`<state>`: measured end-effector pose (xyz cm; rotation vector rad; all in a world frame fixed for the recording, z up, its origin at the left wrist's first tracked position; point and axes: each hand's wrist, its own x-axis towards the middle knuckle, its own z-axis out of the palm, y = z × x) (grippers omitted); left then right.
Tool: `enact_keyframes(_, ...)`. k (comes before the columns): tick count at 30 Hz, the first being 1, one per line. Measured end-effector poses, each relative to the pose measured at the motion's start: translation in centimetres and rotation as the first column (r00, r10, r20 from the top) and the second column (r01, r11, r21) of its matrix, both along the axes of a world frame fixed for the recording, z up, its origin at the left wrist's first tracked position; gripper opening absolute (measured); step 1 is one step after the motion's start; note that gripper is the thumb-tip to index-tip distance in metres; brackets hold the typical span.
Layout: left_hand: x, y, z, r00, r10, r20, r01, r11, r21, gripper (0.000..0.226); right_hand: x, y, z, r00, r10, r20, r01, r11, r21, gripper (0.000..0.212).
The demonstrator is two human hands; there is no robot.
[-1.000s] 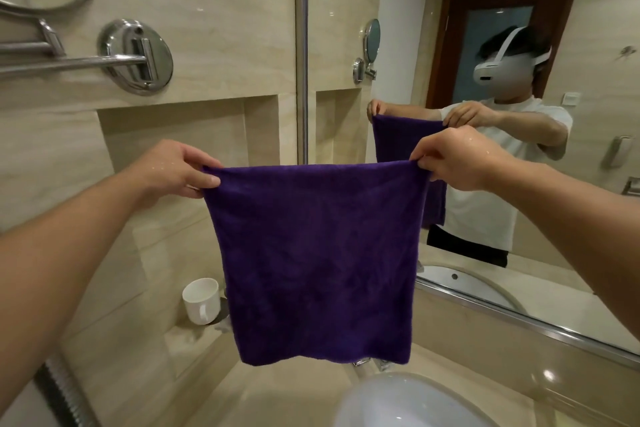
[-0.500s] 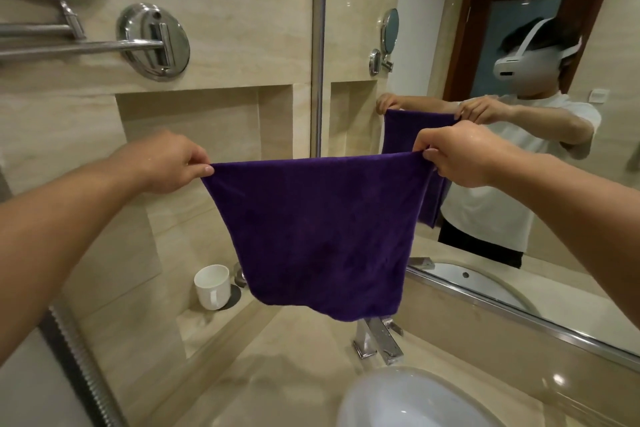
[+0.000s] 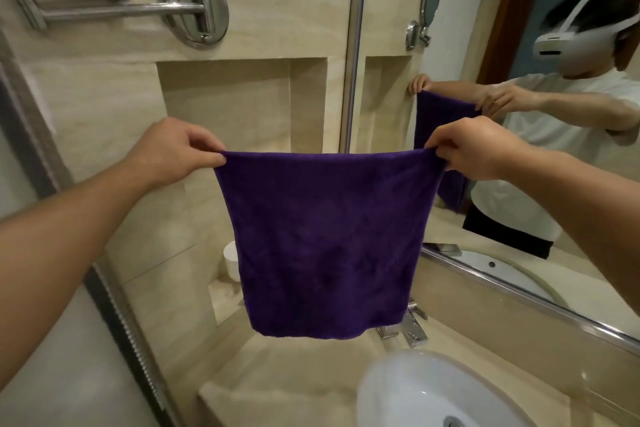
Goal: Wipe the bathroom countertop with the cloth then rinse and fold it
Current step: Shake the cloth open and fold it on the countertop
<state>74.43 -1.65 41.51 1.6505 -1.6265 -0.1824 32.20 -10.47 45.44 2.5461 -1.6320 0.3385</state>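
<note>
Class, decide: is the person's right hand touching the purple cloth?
Touching. The head view shows the right hand pinching the cloth at its top corner, fingers curled over the edge.

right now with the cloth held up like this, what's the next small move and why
Probably bring the left hand and right hand together to fold the purple cloth in half: each pinches a top corner, and it hangs flat above the countertop.
</note>
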Motion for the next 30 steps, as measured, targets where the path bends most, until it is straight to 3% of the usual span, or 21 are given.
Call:
enact_keyframes(4, -0.2, 0.5, -1.1, 0.977, -0.011, -0.212, 0.014, 1.0, 0.014, 0.032, 1.0, -0.3, -1.0, 1.0, 0.0, -0.007, 0.0, 1.0, 0.024, 0.024)
enact_keyframes(7, -0.1, 1.2, -2.1, 0.97, 0.014, -0.244, 0.015, 0.993, 0.117, 0.024, 1.4, -0.2, -2.0, 1.0, 0.009, -0.024, -0.007, 0.997, 0.072, 0.024)
enact_keyframes(9, 0.1, 2.0, -2.8, 0.988, 0.018, -0.156, 0.017, 0.975, 0.223, 0.013, 1.3, -0.2, -2.7, 0.998, 0.023, -0.057, -0.018, 0.995, 0.094, 0.024)
enact_keyframes(12, 0.1, 3.5, -3.9, 0.995, 0.008, 0.104, -0.042, 0.945, 0.325, 0.011, 0.8, -0.4, -3.8, 0.993, 0.058, -0.106, -0.044, 0.99, 0.132, 0.022)
enact_keyframes(17, -1.5, 6.2, -5.5, 0.948, 0.079, 0.307, -0.174, 0.939, 0.296, 0.008, 0.0, -0.9, -5.3, 0.965, 0.176, -0.196, -0.147, 0.978, 0.15, 0.021)
enact_keyframes(25, -5.1, 11.5, -10.6, 0.906, 0.19, 0.378, -0.344, 0.851, 0.397, 0.008, -1.7, -1.2, -10.9, 0.885, 0.404, -0.234, -0.336, 0.899, 0.28, 0.015)
enact_keyframes(30, -5.6, 13.1, -12.2, 0.895, 0.215, 0.39, -0.393, 0.794, 0.464, 0.008, -1.2, -1.9, -12.7, 0.863, 0.446, -0.239, -0.356, 0.871, 0.339, 0.013)
